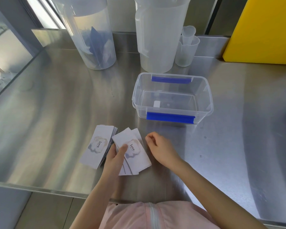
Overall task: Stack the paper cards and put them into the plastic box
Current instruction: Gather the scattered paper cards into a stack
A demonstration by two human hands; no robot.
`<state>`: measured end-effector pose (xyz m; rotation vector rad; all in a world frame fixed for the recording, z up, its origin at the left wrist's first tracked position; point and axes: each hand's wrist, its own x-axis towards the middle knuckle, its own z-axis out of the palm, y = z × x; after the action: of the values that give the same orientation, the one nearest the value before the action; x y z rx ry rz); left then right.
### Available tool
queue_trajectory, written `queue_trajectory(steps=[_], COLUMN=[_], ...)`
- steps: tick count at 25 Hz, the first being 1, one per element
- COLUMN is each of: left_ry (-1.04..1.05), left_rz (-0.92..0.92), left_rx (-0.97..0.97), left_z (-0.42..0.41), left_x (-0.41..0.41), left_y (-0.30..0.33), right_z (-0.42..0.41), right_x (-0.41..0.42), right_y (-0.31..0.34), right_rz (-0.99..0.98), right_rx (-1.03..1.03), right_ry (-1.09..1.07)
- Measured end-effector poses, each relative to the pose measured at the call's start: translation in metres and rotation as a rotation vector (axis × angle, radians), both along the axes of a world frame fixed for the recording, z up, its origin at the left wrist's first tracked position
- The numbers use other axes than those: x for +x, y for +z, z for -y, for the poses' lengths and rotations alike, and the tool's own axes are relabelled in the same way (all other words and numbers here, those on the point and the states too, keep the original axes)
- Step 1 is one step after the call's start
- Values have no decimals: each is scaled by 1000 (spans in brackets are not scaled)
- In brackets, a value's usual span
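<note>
A stack of white paper cards (96,146) printed with "love." lies on the steel table at the front. Right beside it, my left hand (114,157) holds a fanned bunch of the same cards (135,156), thumb pressed on top. My right hand (160,147) hovers just right of that bunch, fingers loosely curled, holding nothing. The clear plastic box (172,96) with blue clips stands open behind my right hand, with only a small white label inside.
Two tall translucent jugs (91,33) (157,35) and small measuring cups (186,47) stand at the back of the steel table (56,96). A yellow board (262,30) leans at the back right. The table's front edge runs just before my body.
</note>
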<state>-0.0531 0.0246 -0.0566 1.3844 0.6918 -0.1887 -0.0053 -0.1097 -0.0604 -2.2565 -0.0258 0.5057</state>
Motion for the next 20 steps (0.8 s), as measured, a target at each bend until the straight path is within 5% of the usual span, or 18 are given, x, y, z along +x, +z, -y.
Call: queue_trajectory(steps=[6,10,14,20], left_ry=[114,143,136,108], left_rz=[72,71,71,74], left_rx=[66,74,76,56], left_z=[-16,-29,-33,-28], left_x=[-5,-5,-4,-1], left_y=[16,22,24,19], right_z=[-29,-44,-44,-8], right_x=[7,13,11,10], right_y=[-11,-13,-19,2], right_rz=[115,89,75,-56], right_rx=[-402,-450,-339,214], right_ry=[194,187,190,-85])
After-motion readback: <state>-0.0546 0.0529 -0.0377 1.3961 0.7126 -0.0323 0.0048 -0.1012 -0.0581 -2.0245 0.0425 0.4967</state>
